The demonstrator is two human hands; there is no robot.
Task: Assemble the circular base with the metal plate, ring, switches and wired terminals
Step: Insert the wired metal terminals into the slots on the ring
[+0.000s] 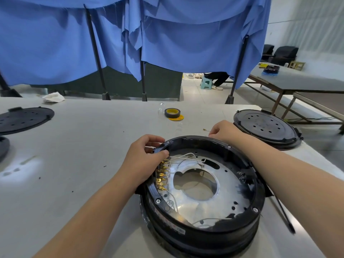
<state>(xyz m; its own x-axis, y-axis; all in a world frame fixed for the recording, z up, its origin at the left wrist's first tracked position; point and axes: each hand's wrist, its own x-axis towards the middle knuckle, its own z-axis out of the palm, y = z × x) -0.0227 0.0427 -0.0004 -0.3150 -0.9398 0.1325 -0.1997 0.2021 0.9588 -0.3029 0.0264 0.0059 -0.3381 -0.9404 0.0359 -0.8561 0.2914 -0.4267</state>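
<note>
Left hand (147, 157) curls over the upper left rim of the circular base (202, 229), thumb and fingers closed on the edge just above a row of gold wired terminals (161, 176); whether it pinches a terminal or only the rim cannot be told. Right hand (222, 131) sits at the far rim, upper centre of the frame, its fingertips drawn together on the edge as if pinching something small, though what they hold is hidden.

Judging by how things lie, the assembly looks well along. The base sits in the lower centre of the frame on the pale table (83, 146). The metal plate (219, 198) lies inside it, and the black ring (260, 185) runs round the top with screw heads showing at several points. Thin white wires (188, 157) cross the plate from the terminal row. A small dark fitting (242, 176) on the right inner wall may be a switch. What seems left is seating or routing the remaining wires and terminals.

One loose terminal (205, 129) lies on the table just left of the right hand. Farther out, a roll of tape (172, 113) sits at upper centre, black perforated discs lie at upper left (24, 120) and upper right (266, 127), and a thin black rod (284, 215) lies at lower right.
</note>
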